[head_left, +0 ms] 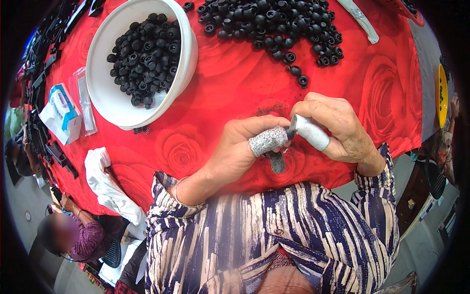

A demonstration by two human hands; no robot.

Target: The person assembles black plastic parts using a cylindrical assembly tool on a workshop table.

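Piece, small and black [290, 134], pinched in left fingers [267, 142], right fingers [313, 134] bunched close by, their hold unclear; work looks unfinished, loose knobs [267, 23] heaped beyond the fingers, more in bowl [189, 54] off their left, which lot is done uncertain.

Field print: one packet, nothing legible to us.
White-and-blue packet [61, 115], left part of the red cloth [235, 93]: we note small blue printing set slantwise on its white face; characters too small and blurred for us to make out.
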